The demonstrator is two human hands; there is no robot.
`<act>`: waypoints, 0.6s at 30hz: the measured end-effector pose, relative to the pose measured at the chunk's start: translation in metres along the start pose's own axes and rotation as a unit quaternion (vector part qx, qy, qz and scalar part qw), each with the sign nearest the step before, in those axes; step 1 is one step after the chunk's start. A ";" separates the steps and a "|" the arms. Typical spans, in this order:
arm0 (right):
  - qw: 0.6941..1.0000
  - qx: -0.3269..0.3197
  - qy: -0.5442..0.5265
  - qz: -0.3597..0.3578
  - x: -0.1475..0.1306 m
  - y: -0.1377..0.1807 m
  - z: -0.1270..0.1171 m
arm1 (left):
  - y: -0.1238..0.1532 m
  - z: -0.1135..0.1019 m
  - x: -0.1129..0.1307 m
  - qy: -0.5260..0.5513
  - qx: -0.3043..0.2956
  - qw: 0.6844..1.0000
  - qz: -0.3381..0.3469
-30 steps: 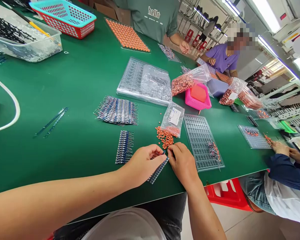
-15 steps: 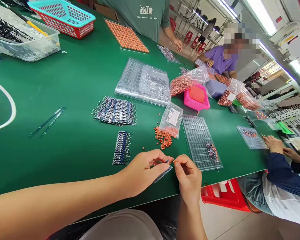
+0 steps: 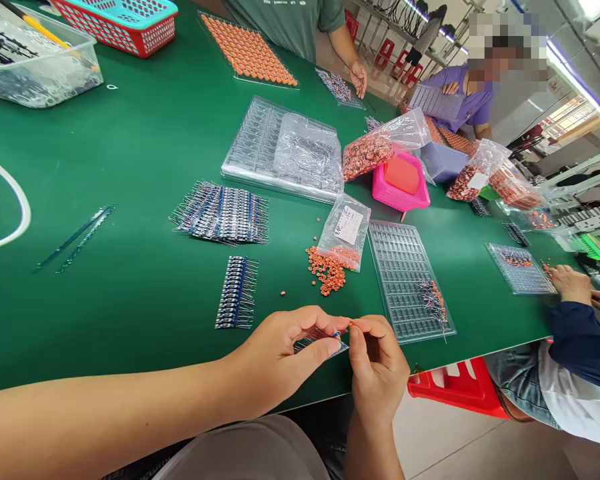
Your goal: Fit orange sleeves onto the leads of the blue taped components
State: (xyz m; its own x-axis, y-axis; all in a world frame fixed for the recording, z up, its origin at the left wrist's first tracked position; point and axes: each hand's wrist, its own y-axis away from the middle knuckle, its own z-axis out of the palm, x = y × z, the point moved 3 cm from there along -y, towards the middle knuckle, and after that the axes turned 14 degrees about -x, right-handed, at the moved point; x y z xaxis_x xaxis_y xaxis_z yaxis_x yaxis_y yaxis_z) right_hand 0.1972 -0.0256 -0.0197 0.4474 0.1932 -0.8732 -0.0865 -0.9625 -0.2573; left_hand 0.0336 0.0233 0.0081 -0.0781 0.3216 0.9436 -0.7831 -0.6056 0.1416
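My left hand point(image 3: 295, 350) is closed on a small blue strip of components with thin wire leads point(image 3: 341, 347), its thumb and index finger pinched near the strip's end. Close against those fingertips, my right hand point(image 3: 379, 360) pinches a tiny orange ring-shaped part point(image 3: 351, 325). Just beyond lies a loose pile of orange parts point(image 3: 330, 273), spilled at the mouth of a labelled clear bag point(image 3: 347, 230). To the right, a clear slotted tray point(image 3: 403, 273) holds several finished-looking pieces with orange ends and wires point(image 3: 434, 301).
Left of my hands lie a blue component strip point(image 3: 236, 293) and a fanned stack of strips point(image 3: 225, 215). Behind them are stacked clear trays point(image 3: 260, 147), a pink basket point(image 3: 400, 197) and a bag of orange parts point(image 3: 367, 157). A co-worker's hand point(image 3: 571, 283) works at the right.
My fingertips have drawn closer together, the orange part now nearly meeting the strip. The camera view has shifted slightly. Across the table, a person in purple now holds up a pale tray.
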 end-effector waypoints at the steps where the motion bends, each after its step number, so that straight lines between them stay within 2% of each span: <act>1: 1.000 0.002 0.008 -0.006 -0.001 0.000 0.000 | 0.000 0.000 0.000 0.005 0.004 1.000 -0.001; 10: 0.996 0.005 0.064 -0.069 -0.004 0.001 0.001 | -0.002 -0.002 -0.001 0.049 0.025 0.998 0.000; 18: 0.990 0.009 0.106 -0.089 -0.006 0.002 0.002 | -0.003 -0.003 -0.004 0.085 0.059 0.993 -0.060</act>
State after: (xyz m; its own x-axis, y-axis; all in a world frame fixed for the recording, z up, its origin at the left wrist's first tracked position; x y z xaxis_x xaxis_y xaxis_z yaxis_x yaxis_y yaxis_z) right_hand 0.1927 -0.0284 -0.0152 0.6335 0.3128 -0.7077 -0.0041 -0.9133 -0.4073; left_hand 0.0340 0.0261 0.0032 -0.0995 0.5097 0.8546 -0.7157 -0.6334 0.2944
